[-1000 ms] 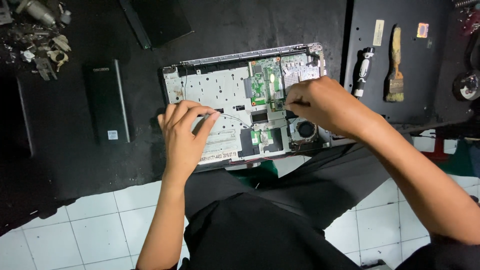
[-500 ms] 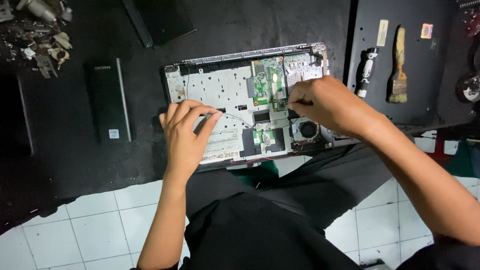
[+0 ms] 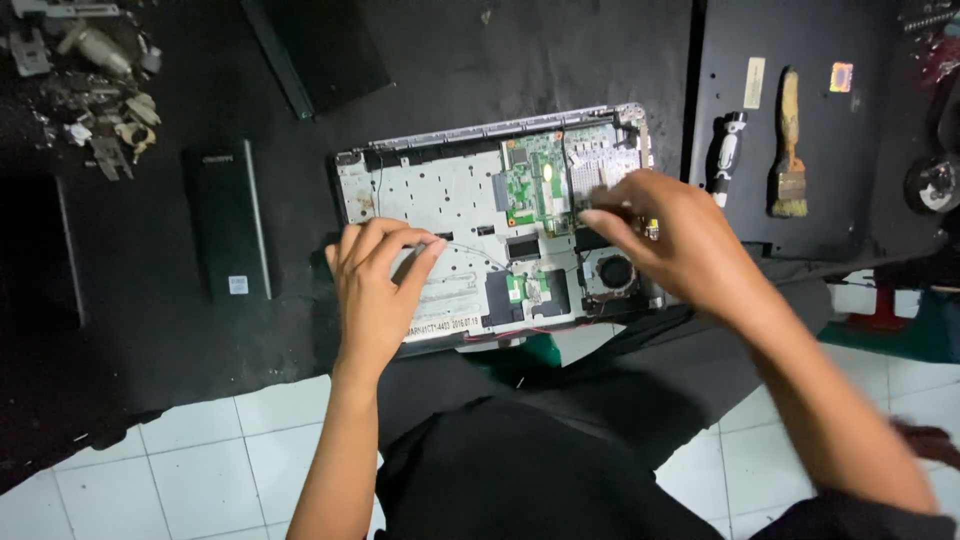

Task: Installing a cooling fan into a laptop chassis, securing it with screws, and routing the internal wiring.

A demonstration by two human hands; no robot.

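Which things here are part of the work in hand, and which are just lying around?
In use: opened laptop, green circuit board, left hand, right hand.
Lying about: black battery pack, paintbrush, screwdriver, metal scraps.

Laptop chassis (image 3: 440, 200): silver-white interior, green circuit board (image 3: 527, 180). Mat (image 3: 150, 330) black. Floor (image 3: 200, 470): white tiles, grey grout grid.

- Left hand (image 3: 375, 290) lies flat on the opened laptop chassis (image 3: 440, 210).
- Right hand (image 3: 670, 240) pinches at the green circuit board (image 3: 535, 185).
- Brush (image 3: 790, 150) lies well apart, right.
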